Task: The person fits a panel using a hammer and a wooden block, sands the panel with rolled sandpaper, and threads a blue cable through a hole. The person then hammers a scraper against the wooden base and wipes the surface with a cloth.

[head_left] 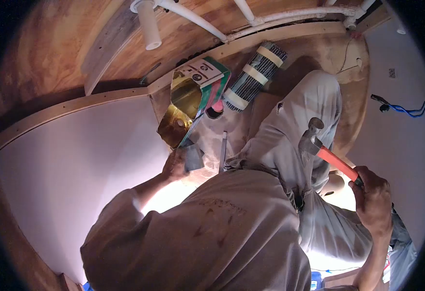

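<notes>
My right hand (373, 199) is wrapped round the dark grip end of a claw hammer (336, 161) with an orange handle. Its metal head is raised over my trouser leg. On the other side, my left hand (175, 164) closes on a flat grey rectangular piece (193, 157), whose exact kind I cannot make out. Just beyond that hand lies a cut-open carton (186, 94) with a shiny gold inside and printed outer faces. A thin grey bar (223, 150) points away from me beside my shirt.
A dark ribbed roll (255, 76) bound with pale tape lies on the floor beyond the carton. White pipes (280, 17) run along the wooden wall. A short blue cable (406, 109) is on the white panel at right. Bright light glows beneath both arms.
</notes>
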A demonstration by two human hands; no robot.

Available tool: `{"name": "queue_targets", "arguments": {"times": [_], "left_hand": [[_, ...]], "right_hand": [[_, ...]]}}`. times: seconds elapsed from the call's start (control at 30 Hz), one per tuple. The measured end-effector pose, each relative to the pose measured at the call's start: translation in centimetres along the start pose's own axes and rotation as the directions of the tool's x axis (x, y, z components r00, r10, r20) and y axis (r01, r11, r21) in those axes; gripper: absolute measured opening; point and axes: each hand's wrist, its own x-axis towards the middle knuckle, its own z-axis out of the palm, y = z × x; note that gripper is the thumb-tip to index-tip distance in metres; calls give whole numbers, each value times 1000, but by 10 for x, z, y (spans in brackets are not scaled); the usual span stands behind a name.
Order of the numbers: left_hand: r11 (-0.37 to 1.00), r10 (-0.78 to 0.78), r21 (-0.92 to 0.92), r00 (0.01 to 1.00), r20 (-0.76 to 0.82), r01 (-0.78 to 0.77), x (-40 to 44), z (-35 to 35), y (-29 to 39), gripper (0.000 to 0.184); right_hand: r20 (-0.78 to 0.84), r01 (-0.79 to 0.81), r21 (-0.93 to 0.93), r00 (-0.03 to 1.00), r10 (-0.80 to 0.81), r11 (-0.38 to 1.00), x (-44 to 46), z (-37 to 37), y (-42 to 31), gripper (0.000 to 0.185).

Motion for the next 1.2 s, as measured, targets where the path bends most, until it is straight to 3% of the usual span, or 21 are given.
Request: {"name": "queue_targets", "arguments": {"times": [0.1, 0.2, 0.27, 0.3, 0.33, 0.37, 0.4, 0.43, 0.47, 0.53, 0.63, 0.67, 0.7, 0.73, 0.77, 0.8, 0.87, 0.9, 0.93, 1.07, 1.2], "left_hand": [[983, 38, -173, 985, -165, -67, 18, -18, 38, 100], [949, -157, -297, 975, -158, 105, 54, -2, 24, 105], [948, -211, -280, 957, -201, 151, 63, 53, -43, 109], [910, -287, -350, 948, -140, 224, 58, 22, -31, 107], [912, -158, -401, 977, -142, 89, 42, 1, 19, 107], [865, -27, -499, 987, -158, -56, 47, -19, 60, 103], [785, 112, -588, 978, -174, -194, 60, -37, 92, 99], [684, 237, -665, 953, -186, -300, 74, -54, 115, 95], [574, 340, -730, 919, -199, -370, 88, -75, 134, 91], [382, 462, -823, 858, -223, -419, 115, -104, 146, 84], [212, 492, -903, 839, -231, -373, 131, -147, 146, 73], [164, 488, -925, 843, -227, -344, 124, -180, 189, 69], [255, 789, -571, 509, -343, -781, 148, -189, 203, 56], [110, 973, -58, 119, -200, -992, 178, -196, 214, 44], [368, 850, -130, 390, -353, -920, 171, -179, 271, 32], [364, 846, -129, 386, -369, -922, 158, -187, 316, 32], [-129, 720, -467, 241, -651, -875, 133, -275, 436, 85], [-182, 660, -364, 161, -734, -914, 135, -288, 474, 88], [-210, 479, -7, -97, -872, -978, 141, -308, 511, 91], [-124, 290, 331, -353, -890, -936, 129, -394, 582, 96], [99, 215, 694, -665, -715, -714, 123, -461, 611, 75]], "right_hand": [[-21, 36, 4, 999, -35, 999, 0, 2, 1, 20], [18, 58, -37, 998, -57, 998, -4, -5, -4, 22], [-115, 176, -148, 974, -194, 973, -11, -4, -5, 14], [-113, 152, -273, 975, -189, 950, -25, 2, 0, 15], [-113, 106, -417, 979, -167, 903, -40, 15, 14, 17], [-331, -274, -931, 913, -239, 242, -69, 71, 30, 16], [-98, -80, -550, 995, 31, 831, -49, 40, 13, 18], [-75, 21, 23, 997, -19, 1000, -52, -4, -4, 20], [-11, -76, 267, 997, 82, 961, -53, -16, -13, 23], [-198, -12, 420, 975, 104, 908, -67, -11, -14, 29], [-337, -46, 539, 903, 266, 841, -99, -25, -26, 29], [-438, -9, 549, 848, 297, 836, -106, -26, -31, 29], [-492, -52, 533, 793, 359, 845, -115, -25, -34, 28], [-543, -93, 519, 731, 413, 849, -122, -24, -35, 27], [-653, -8, 500, 654, 383, 866, -133, -18, -29, 27], [-650, 101, 647, 591, 478, 756, -133, -22, -37, 26], [-739, 120, 618, 428, 521, 777, -131, -29, -39, 25], [-785, 185, 583, 380, 490, 791, -132, -32, -32, 25], [-823, 225, 549, 314, 474, 805, -133, -35, -25, 27], [-908, 141, 419, 53, 415, 897, -126, -31, -10, 36], [-941, 128, 339, 39, 337, 932, -133, -28, 2, 41]]}}
